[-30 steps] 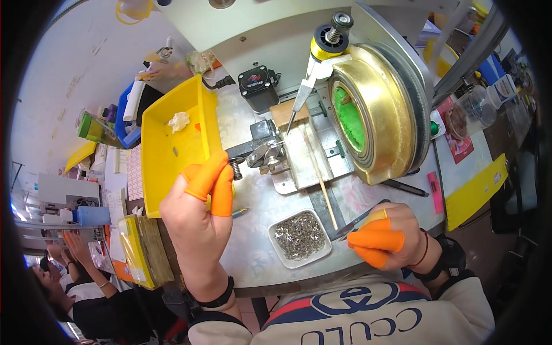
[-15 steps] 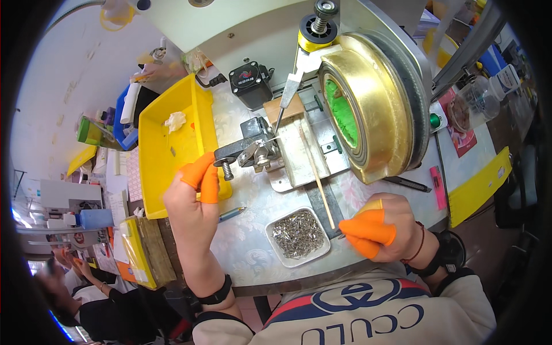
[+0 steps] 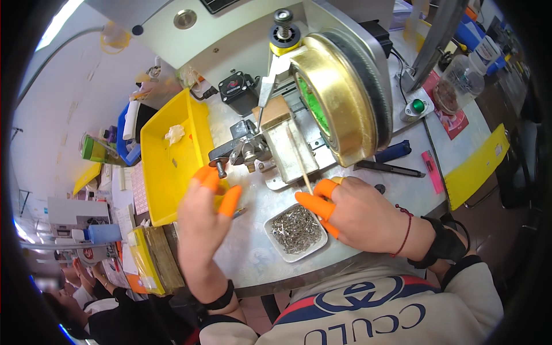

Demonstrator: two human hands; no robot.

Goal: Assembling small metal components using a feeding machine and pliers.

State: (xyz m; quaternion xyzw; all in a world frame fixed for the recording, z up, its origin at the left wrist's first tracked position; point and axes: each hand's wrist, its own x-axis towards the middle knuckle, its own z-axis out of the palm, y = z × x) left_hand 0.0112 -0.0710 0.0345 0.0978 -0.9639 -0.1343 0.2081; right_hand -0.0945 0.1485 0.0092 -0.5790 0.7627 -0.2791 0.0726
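While the left hand (image 3: 202, 215), thumb and forefinger parted, is near the metal clamp (image 3: 248, 153), right hand (image 3: 359, 210): at wooden stick (image 3: 299, 159), beside white dish (image 3: 296, 257); grip cannot be told.

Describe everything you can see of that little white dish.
The white dish is a shallow, squarish tray with rounded corners, perhaps plastic or ceramic. It sits upright on the table, holding a jumble of small, silvery, metal-looking pieces. The right hand overlaps its far right corner in view; whether they touch is unclear.
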